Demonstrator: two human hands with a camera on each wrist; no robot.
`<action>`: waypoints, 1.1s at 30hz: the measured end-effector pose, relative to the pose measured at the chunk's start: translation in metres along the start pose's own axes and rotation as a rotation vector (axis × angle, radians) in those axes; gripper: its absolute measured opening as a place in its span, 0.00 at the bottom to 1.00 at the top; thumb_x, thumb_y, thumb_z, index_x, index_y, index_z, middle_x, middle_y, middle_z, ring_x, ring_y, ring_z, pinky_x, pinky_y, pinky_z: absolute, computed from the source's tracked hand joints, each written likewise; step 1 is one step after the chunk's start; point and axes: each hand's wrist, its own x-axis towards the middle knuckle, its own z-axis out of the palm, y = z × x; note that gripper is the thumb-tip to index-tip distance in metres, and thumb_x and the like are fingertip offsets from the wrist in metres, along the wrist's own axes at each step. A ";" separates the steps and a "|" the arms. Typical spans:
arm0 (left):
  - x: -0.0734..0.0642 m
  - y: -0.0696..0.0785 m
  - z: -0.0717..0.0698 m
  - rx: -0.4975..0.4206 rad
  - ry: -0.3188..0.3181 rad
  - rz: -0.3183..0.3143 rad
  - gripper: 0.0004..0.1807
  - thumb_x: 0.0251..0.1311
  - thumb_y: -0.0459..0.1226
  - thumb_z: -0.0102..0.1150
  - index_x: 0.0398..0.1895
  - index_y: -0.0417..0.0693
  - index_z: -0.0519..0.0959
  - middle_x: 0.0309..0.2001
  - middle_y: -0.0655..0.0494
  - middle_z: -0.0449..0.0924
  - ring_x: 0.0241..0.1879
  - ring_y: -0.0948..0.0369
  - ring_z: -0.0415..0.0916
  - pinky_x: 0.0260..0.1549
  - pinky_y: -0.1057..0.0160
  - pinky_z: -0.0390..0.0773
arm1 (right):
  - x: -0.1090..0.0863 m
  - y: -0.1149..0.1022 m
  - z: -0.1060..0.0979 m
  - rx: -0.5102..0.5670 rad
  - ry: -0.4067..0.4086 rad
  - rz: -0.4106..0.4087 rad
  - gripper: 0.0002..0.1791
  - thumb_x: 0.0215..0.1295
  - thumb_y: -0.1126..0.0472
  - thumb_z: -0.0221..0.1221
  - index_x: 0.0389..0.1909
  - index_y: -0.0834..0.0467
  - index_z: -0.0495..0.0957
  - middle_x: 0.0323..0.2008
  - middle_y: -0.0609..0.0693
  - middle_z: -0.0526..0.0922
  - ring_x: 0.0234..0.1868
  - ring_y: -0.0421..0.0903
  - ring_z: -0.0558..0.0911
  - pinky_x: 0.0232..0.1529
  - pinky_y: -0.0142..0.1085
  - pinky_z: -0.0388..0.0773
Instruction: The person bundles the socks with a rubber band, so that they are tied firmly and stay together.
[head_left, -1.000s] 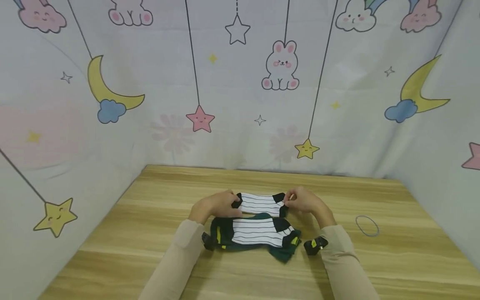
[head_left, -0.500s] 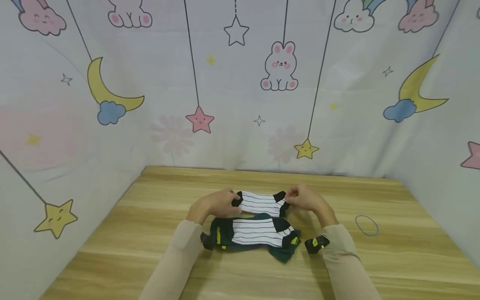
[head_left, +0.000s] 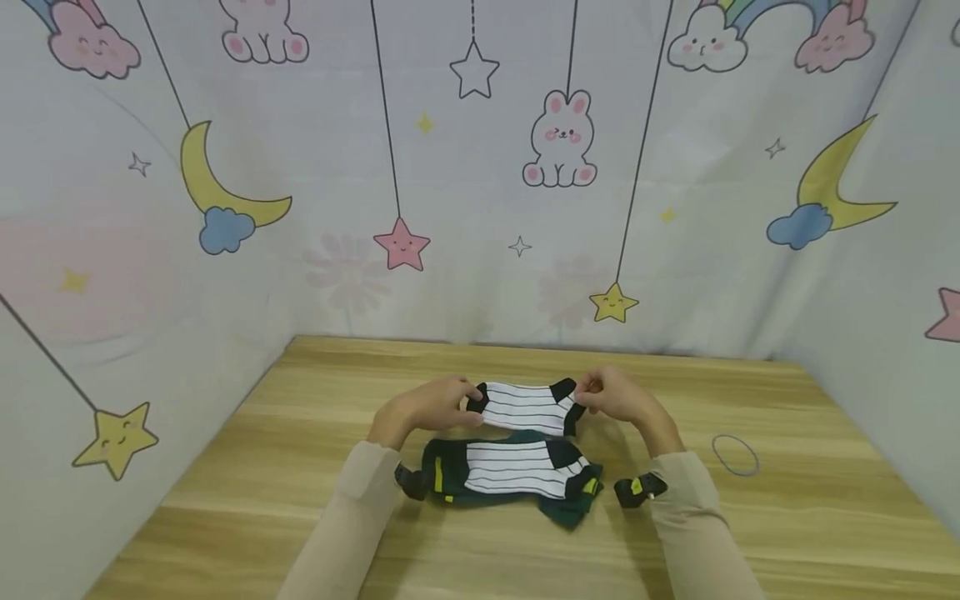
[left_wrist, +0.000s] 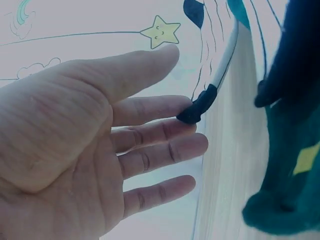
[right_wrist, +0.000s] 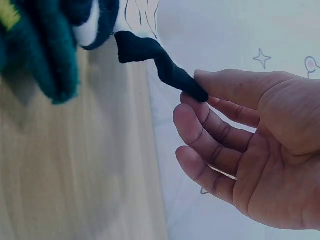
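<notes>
A white ankle sock with thin black stripes (head_left: 521,407) stretches between my two hands, behind a small pile of socks. Its black heel and toe are at the right, and its black cuff is at the left. My right hand (head_left: 617,395) pinches the black right end between thumb and forefinger, clear in the right wrist view. My left hand (left_wrist: 95,135) has its fingers extended against the black cuff (left_wrist: 200,107), thumb apart. In front lies a matching striped sock (head_left: 513,468) on top of dark green socks (head_left: 566,512) with yellow marks.
A thin bluish elastic ring (head_left: 736,455) lies on the wooden table (head_left: 810,517), right of my right hand. Light fabric with printed stars, moons and rabbits (head_left: 558,137) hangs around the back and sides.
The far striped sock has shifted slightly right and away from the pile, together with my right hand. My left hand stays at the cuff end. The front pile keeps its place.
</notes>
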 end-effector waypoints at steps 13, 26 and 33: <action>0.002 -0.003 -0.004 -0.081 0.119 0.041 0.11 0.63 0.34 0.67 0.46 0.39 0.84 0.42 0.53 0.84 0.36 0.62 0.77 0.39 0.62 0.79 | -0.003 -0.005 -0.006 0.051 -0.011 -0.034 0.06 0.71 0.65 0.59 0.38 0.65 0.80 0.32 0.53 0.81 0.36 0.56 0.81 0.40 0.47 0.79; 0.006 0.003 -0.002 -0.124 0.277 0.013 0.05 0.60 0.33 0.69 0.26 0.47 0.85 0.25 0.61 0.81 0.26 0.64 0.76 0.30 0.66 0.78 | -0.005 -0.007 -0.012 0.133 -0.042 -0.077 0.07 0.71 0.62 0.61 0.39 0.63 0.81 0.33 0.51 0.82 0.37 0.50 0.80 0.43 0.48 0.78; 0.007 0.003 -0.004 -0.145 0.288 0.026 0.06 0.59 0.31 0.68 0.26 0.47 0.83 0.26 0.59 0.80 0.26 0.63 0.75 0.29 0.65 0.77 | -0.007 -0.009 -0.018 0.134 -0.025 -0.104 0.07 0.71 0.61 0.61 0.40 0.62 0.82 0.33 0.51 0.82 0.37 0.55 0.80 0.42 0.47 0.78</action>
